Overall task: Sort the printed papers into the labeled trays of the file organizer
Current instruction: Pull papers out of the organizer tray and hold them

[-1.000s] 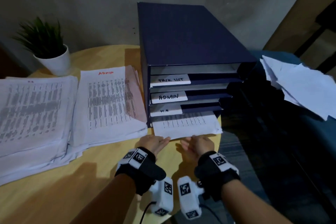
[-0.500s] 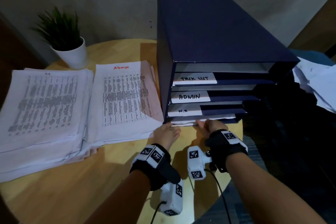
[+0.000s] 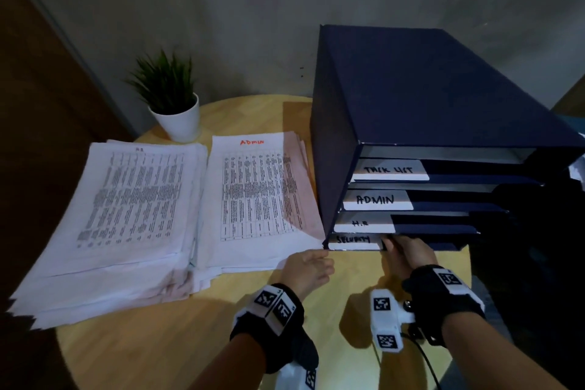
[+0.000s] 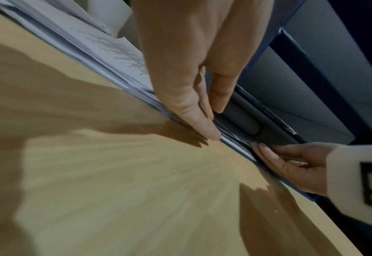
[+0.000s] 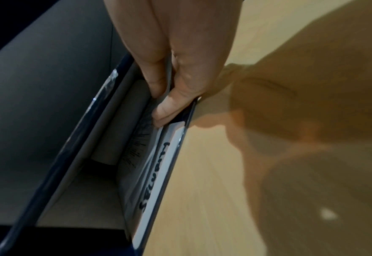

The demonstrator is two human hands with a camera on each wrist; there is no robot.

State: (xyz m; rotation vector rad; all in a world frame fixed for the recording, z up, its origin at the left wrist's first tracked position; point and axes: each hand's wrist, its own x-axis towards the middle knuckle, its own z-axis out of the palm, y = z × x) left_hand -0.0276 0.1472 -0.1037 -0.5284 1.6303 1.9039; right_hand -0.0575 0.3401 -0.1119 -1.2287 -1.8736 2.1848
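The dark blue file organizer [image 3: 427,98] stands on the right of the table, its trays labelled TASK LIST, ADMIN [image 3: 375,199], H.R and SECURITY [image 3: 349,239]. My right hand [image 3: 405,252] reaches into the bottom SECURITY tray [image 5: 156,181]. There its thumb and fingers [image 5: 158,76] pinch the near edge of a printed sheet [image 5: 136,149] lying inside. My left hand [image 3: 308,266] has straight fingers [image 4: 202,124] touching the tray's front edge at its left corner. Two stacks of printed papers lie to the left, one headed ADMIN [image 3: 253,193], one headed H.R [image 3: 126,199].
A potted plant [image 3: 172,104] stands at the back behind the stacks. The round wooden table [image 3: 158,342] ends just right of the organizer, with dark floor beyond. Loose white sheets [image 3: 577,168] show at the far right edge.
The sheets that stuck out of the bottom tray have slid fully inside, uncovering the SECURITY label. Both hands followed them forward to the tray's front.
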